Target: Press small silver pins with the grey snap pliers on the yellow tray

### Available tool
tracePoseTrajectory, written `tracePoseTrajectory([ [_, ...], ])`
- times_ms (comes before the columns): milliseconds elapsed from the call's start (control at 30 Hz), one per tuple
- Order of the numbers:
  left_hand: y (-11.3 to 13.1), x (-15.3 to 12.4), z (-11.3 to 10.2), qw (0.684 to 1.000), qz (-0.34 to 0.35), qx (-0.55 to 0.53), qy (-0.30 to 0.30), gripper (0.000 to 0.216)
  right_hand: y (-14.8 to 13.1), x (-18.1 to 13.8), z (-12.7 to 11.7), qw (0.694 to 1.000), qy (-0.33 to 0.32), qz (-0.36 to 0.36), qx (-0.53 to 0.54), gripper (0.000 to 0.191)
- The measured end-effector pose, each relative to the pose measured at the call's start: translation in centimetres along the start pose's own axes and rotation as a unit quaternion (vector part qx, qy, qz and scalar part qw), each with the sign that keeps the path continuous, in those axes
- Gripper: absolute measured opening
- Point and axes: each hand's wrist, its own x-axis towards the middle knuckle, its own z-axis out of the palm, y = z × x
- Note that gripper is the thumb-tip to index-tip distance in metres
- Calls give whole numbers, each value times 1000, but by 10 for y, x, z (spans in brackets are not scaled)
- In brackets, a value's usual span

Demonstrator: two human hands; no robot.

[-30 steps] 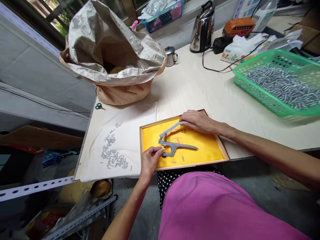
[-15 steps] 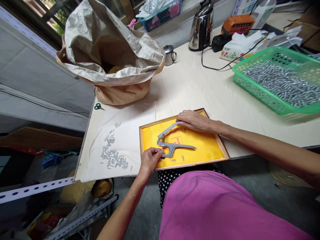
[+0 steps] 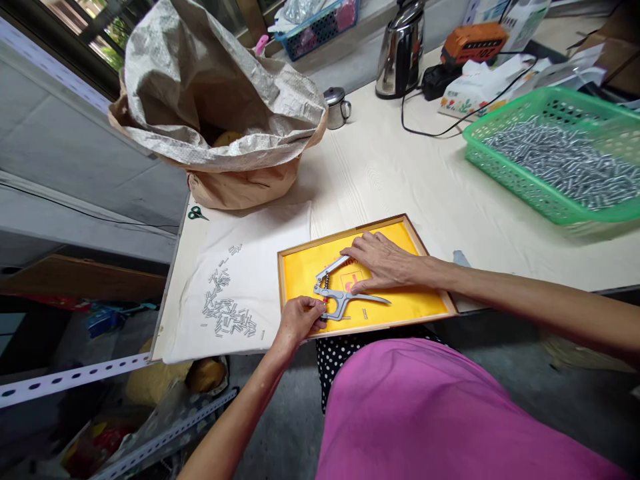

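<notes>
Grey pliers (image 3: 344, 297) lie in yellow-lined tray (image 3: 413, 301) at worktop (image 3: 400, 173) edge. Left hand (image 3: 299, 321) pinched closed at their jaw end, can't tell what's between fingertips. Right hand (image 3: 383, 261) spread wide, fingers on upper handle (image 3: 333, 267), thumb by lower handle (image 3: 376, 299)

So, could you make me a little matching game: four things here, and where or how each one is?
Things
1. Grey plier-like tool
2. Scissors
3. Green basket
4. Metal kettle

Places or states
A. Just left of an orange device
B. Heaped with small metal pieces
C. Over a yellow-lined tray
D. Near the table's left edge

Pairs: 1-C, 2-D, 3-B, 4-A
</notes>
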Motion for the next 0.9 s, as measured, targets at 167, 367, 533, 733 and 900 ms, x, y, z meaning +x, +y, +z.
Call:
tracePoseTrajectory([
  [167,-2,-2,-3,1000,-7,8,-11,20,-13,-12,2,1000,2,-5,12,97],
  [367,-6,0,-3,999,-12,26,-15,16,-26,-15,-6,1000,-3,5,10,100],
  [533,-11,-1,-4,1000,-9,2,-16,25,-32,-19,-6,1000,6,5,0,98],
  [733,-14,-3,-3,1000,9,-8,1,20,-37,-26,-7,1000,-20,10,0,101],
  [900,-16,-2,-4,1000,16,-12,-7,21,-46,-23,-8,999,-36,38,2,88],
])
